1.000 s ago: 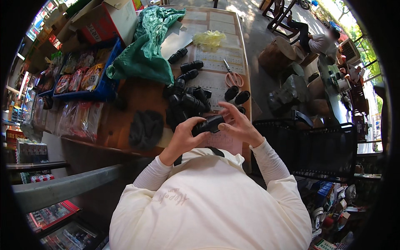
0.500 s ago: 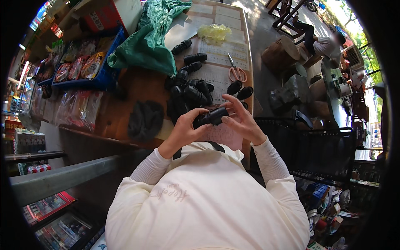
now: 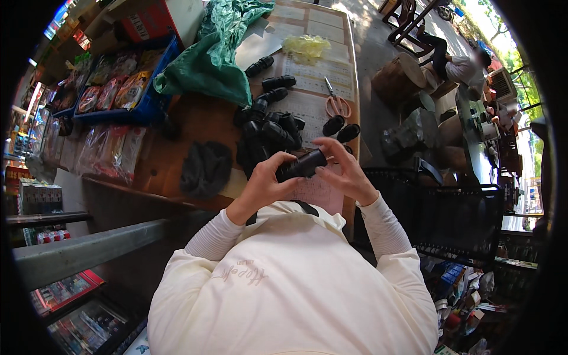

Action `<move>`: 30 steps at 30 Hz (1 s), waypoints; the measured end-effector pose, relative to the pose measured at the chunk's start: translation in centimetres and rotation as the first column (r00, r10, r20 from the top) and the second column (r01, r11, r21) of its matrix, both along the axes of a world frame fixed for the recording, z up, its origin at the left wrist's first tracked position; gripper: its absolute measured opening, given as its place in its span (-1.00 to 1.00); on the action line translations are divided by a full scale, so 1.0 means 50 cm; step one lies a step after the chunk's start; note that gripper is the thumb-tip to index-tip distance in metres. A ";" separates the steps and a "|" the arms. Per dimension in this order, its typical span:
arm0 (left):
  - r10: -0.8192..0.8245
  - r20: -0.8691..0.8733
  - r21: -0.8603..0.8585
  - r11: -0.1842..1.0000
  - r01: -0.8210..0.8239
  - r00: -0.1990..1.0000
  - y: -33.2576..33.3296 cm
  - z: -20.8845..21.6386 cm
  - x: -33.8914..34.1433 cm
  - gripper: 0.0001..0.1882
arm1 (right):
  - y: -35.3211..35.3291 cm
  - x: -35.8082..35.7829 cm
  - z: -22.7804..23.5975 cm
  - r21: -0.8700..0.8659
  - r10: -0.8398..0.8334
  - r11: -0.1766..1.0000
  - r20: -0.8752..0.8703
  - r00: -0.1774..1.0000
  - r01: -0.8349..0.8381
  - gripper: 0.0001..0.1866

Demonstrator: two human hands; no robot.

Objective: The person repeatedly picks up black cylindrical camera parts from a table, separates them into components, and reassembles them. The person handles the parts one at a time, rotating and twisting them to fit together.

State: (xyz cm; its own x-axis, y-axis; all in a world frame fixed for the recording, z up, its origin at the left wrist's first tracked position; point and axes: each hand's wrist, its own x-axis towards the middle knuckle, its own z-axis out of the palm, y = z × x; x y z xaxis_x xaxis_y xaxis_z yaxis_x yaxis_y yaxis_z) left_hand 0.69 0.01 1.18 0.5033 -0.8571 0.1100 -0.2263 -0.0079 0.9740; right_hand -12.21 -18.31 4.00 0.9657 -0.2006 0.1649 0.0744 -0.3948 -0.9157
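Observation:
Close in front of my body, a black plastic pipe fitting lies slanted between my two hands, its right end a little higher. My left hand is closed round its left end, thumb on the near side. The fingers and thumb of my right hand curve about its right end; the exact contact there is partly hidden. Just beyond my hands is a heap of similar black fittings on the table. Two more loose fittings rest to the right, near orange-handled scissors.
The wooden table bears a dark crumpled cloth, a green plastic bag, a crumpled yellowish bag and a blue crate of packets. A black chair stands right. Beyond are log stools and a seated person.
The fitting has tilted slightly, its right end rising. My right thumb and fingers have shifted a little about that end, while my left hand keeps its hold.

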 end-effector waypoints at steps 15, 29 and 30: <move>-0.034 0.012 -0.002 0.999 0.034 0.999 -0.004 0.005 0.002 -0.56 | -0.013 0.015 0.029 -0.133 -0.009 0.990 -0.329 0.944 -0.037 -0.50; -0.164 -0.331 -0.041 0.986 0.159 0.929 0.000 -0.023 0.014 -0.63 | -0.013 0.012 0.026 0.164 0.106 0.984 -0.222 0.969 -0.070 -0.52; -0.191 -0.419 -0.042 0.981 0.192 0.888 0.001 -0.028 0.017 -0.65 | -0.016 0.010 0.024 0.185 0.128 0.978 -0.178 0.976 -0.095 -0.51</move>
